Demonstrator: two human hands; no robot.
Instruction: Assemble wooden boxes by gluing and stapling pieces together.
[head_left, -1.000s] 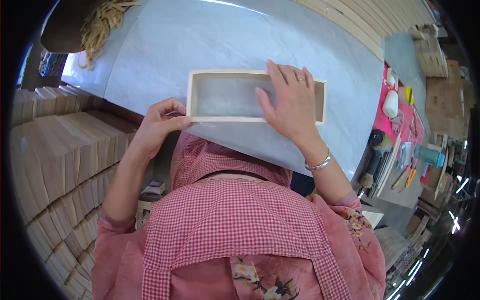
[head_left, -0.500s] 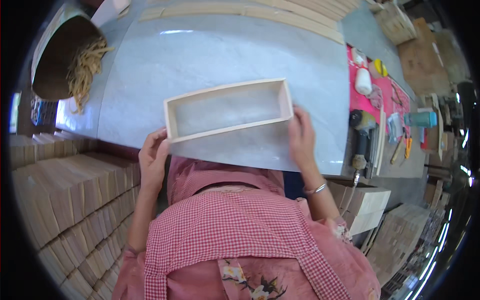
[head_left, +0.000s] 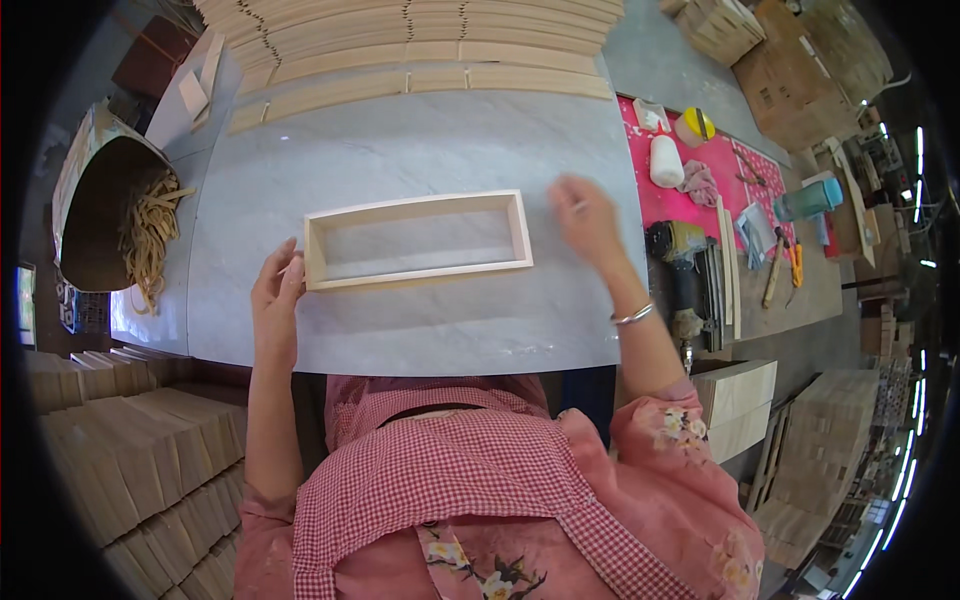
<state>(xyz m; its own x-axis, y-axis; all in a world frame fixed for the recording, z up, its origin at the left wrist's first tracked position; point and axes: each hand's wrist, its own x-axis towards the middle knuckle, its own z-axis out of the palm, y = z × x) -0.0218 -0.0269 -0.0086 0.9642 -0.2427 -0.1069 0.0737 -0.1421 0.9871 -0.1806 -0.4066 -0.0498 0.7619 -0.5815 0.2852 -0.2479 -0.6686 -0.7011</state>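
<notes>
Pale wood forms the open rectangular frame, lying flat near the middle of the grey marble bench. It looks light and stiff, though its thin walls and corner joints may be delicate; the short ends seem the best places to grip. Left hand rests against its left end, fingers together. Right hand hovers just beside the right end, blurred, loosely spread, holding nothing. Stacked slats lie beyond; a nail gun sits to the right.

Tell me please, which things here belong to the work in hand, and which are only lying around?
In hand:
wooden frame, flat on the marble tabletop
left hand, touching the frame's left end
right hand, lifted right of the frame

Lying about:
white bottle
power tool
stacked wooden slats
bin of wood strips
</notes>
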